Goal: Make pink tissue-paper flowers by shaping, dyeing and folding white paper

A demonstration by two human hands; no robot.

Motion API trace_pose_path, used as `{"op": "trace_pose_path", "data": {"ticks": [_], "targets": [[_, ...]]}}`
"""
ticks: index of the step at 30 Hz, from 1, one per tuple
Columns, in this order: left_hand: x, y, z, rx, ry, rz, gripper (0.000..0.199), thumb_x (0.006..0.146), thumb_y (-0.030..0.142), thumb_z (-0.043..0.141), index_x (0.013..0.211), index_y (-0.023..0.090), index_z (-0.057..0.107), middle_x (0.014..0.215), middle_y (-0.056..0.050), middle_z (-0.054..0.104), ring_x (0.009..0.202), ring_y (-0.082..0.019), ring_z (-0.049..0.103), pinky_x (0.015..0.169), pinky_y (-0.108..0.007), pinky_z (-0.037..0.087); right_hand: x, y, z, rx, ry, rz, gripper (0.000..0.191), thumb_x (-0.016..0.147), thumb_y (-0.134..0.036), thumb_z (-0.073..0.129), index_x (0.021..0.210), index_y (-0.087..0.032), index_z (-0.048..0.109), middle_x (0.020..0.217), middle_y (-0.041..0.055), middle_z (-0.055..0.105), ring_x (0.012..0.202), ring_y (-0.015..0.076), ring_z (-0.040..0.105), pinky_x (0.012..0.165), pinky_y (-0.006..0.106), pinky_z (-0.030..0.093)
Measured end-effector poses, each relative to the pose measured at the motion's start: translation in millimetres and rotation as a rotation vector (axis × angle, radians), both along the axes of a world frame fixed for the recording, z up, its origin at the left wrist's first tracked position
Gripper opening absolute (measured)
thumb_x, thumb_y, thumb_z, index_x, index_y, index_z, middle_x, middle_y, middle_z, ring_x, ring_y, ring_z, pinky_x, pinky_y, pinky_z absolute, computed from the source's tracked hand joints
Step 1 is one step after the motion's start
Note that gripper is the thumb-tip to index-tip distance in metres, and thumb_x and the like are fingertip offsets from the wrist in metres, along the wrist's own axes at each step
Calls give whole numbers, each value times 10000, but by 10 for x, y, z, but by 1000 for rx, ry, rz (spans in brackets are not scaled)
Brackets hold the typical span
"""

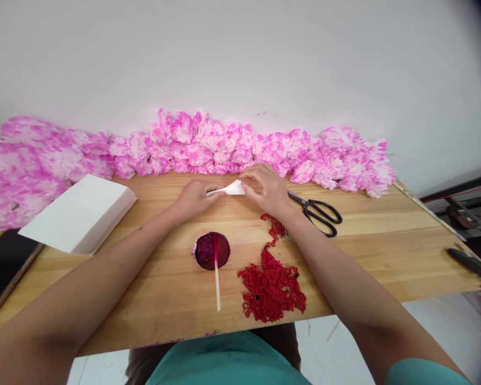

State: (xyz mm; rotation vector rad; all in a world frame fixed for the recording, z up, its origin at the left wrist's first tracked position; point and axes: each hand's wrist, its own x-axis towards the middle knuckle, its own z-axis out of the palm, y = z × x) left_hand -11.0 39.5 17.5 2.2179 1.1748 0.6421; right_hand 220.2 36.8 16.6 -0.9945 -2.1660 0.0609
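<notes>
A small piece of folded white paper (234, 187), pinched narrow at its left and fanned wider at its right, is between my hands above the table. My left hand (198, 197) is closed on the narrow end, thumb along the near side. At the wide end, my right hand (266, 190) has its thumb against the paper and its fingers curled over the far side; their tips are partly hidden. Nearer me stands a small round dish of dark magenta dye (205, 250) with a pale flat stick (217, 286) leaning out. A tangle of red yarn (270, 289) lies below my right wrist.
Black-handled scissors (324, 214) lie right of my right hand. A thick stack of white paper (80, 211) sits at left, beside a dark flat device (6, 267). Pink-and-white paper flowers (208, 141) line the wall. Another black-handled tool (467, 262) lies at the right edge.
</notes>
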Motion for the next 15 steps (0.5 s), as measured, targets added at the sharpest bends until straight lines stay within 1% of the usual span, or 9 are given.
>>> {"op": "trace_pose_path", "data": {"ticks": [2,5,9,11,15], "targets": [[-5,2,7,-31,-21,21,369,890,426,495,973,177,754,808,-9,739,693,-164,595,625,-258,387,-3,-7,14,8,-32,33,184,921,-283,551,1068,-233,649,1094,79,687,1083,255,600,971,459,457],[-6,-3,22,-73,-72,48,363,887,429,515,1005,178,749,823,-8,740,718,-167,605,656,-259,413,-18,-12,35,29,-97,68,196,912,-282,568,1082,-222,645,1108,87,695,1098,258,596,988,464,452],[1,-23,47,-69,-66,25,328,878,406,531,965,180,752,813,-6,738,715,-169,611,683,-261,435,-25,-3,42,29,-150,81,140,922,-243,545,978,-227,672,1094,87,703,1094,263,583,967,476,458],[5,-32,53,-58,-52,7,320,877,397,531,963,183,752,819,-6,743,719,-170,617,693,-262,442,-16,9,34,18,-161,91,145,924,-224,532,927,-226,676,1078,89,703,1087,263,578,951,474,462],[3,-31,38,-46,-43,-13,327,884,397,530,986,182,754,857,-18,760,740,-181,641,706,-268,456,9,27,14,2,-108,40,144,919,-212,529,923,-219,673,1041,92,700,1042,262,590,935,463,464]]}}
